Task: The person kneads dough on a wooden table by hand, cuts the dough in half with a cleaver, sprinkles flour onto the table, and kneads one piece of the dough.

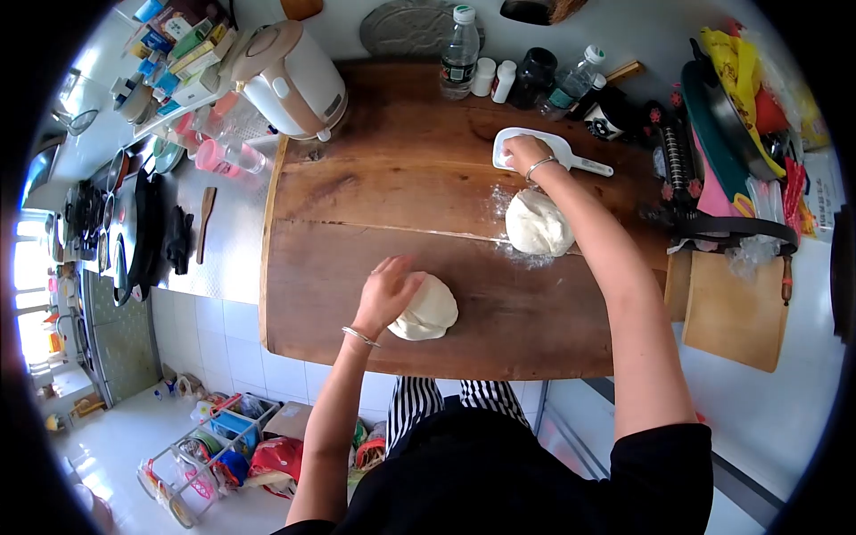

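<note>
Black shirt (526, 481) fabric is filling the spot nearest the camera, with striped pants (415, 401) showing beyond it, below the edge of a wooden table (374, 201). Near that edge, one dough ball (428, 312) is sitting on the brown surface. The left hand (390, 290) is reaching over its left side, fingers loosely spread and grasping nothing; whether they are pressing the dough cannot be told. Farther back and to the right, a second dough ball (538, 224) is resting among scattered flour (532, 260), beside the right forearm. The right hand (524, 153) is dipping its bent fingers into a white scoop (560, 150) just behind that dough; whether they are pinching anything is hidden. A kettle (299, 89) is standing at the back left, and bottles (458, 58) are lining the back.
</note>
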